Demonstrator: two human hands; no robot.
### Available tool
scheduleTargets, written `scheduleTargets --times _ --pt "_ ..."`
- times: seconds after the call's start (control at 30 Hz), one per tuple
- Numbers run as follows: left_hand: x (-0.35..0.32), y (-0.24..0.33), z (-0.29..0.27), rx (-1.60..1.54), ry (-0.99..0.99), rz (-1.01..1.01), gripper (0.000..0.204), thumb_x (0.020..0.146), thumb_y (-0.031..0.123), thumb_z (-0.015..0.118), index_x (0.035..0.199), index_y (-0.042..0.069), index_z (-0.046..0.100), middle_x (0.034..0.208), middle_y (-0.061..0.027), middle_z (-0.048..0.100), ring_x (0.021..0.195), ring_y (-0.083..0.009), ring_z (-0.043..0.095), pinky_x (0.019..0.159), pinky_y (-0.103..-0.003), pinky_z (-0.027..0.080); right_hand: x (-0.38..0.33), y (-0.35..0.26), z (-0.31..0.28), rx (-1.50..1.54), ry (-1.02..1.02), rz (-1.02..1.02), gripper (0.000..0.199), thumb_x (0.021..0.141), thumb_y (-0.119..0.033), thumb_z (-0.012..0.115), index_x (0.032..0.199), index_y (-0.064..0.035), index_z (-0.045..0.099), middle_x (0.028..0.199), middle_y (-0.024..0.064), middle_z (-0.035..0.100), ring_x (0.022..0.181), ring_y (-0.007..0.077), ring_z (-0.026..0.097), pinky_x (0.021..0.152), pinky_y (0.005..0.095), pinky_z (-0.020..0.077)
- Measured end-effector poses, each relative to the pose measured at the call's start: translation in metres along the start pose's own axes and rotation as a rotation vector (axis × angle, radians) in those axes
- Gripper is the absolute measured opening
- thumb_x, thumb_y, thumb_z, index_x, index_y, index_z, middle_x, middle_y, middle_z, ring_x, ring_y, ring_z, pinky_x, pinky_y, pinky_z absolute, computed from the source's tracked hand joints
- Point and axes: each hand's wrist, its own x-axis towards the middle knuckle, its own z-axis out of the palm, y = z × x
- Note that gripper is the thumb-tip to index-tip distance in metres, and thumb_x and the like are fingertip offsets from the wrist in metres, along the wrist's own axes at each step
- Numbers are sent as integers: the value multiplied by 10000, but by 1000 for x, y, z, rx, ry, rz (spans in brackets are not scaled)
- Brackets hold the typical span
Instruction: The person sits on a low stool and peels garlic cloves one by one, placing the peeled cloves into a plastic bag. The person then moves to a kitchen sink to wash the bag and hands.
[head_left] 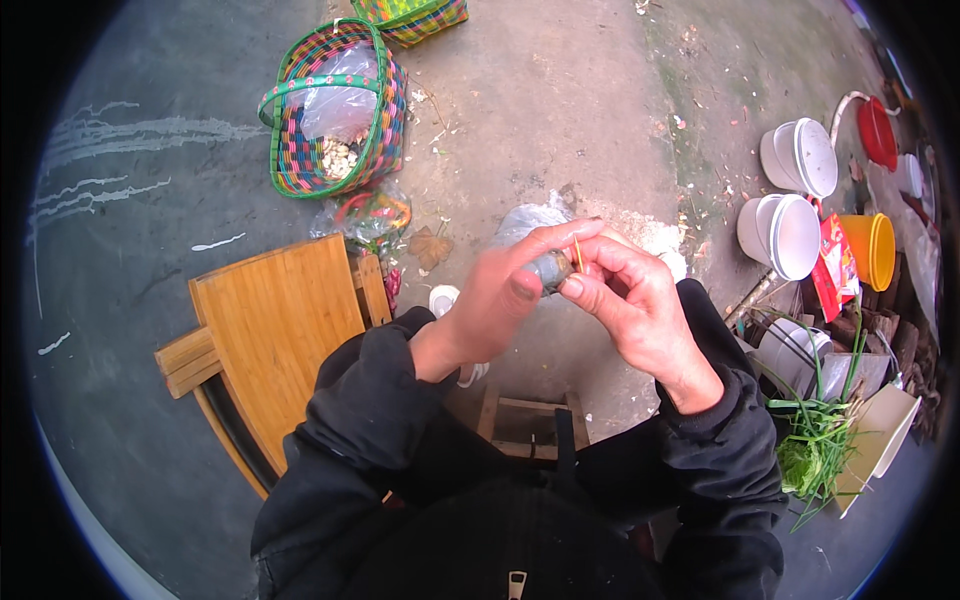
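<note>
Head view: small grey-green object (551, 270) is pinched between both hands above the lap. Left hand (505, 295) is closed around it from the left; right hand (635, 300) grips its right end with a thin orange stick (578, 253) held upright against it.

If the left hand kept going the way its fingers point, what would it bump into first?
The left hand points right, so likely the right hand, already touching it around the small grey object. Depth is hard to judge.
</note>
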Motion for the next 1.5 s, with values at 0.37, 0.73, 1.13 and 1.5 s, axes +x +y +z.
scheduleTargets --times 0.37,0.73,1.13,1.5 --pt "2 -13 17 72 157 155 803 978 607 424 1456 -32 338 1430 -192 478 1307 -252 486 1082 -382 381 -5 13 22 252 255 17 234 890 9 695 1108 -29 620 850 -46 573 753 32 488 696 198 425" --pt "4 -13 12 -189 177 31 807 944 704 370 1382 26 394 1107 -68 530 1006 -146 524 929 -318 428 -6 -1 5 59 271 87 50 874 -29 722 916 -42 697 822 -18 616 686 50 525 611 237 430" --pt "0 -16 -1 296 99 66 785 919 771 280 1214 60 436 1028 -148 521 865 -306 556 758 -377 454 -9 -12 -6 -418 120 -178 127 833 -29 725 958 -52 717 727 76 551 591 202 526 554 310 428" --pt "1 -27 -8 429 119 193 617 969 646 420 1180 67 453 960 -145 522 781 -340 563 674 -394 453 -10 -14 -6 -481 98 -156 144 820 -14 718 959 -51 714 724 93 535 597 242 550 547 333 441"
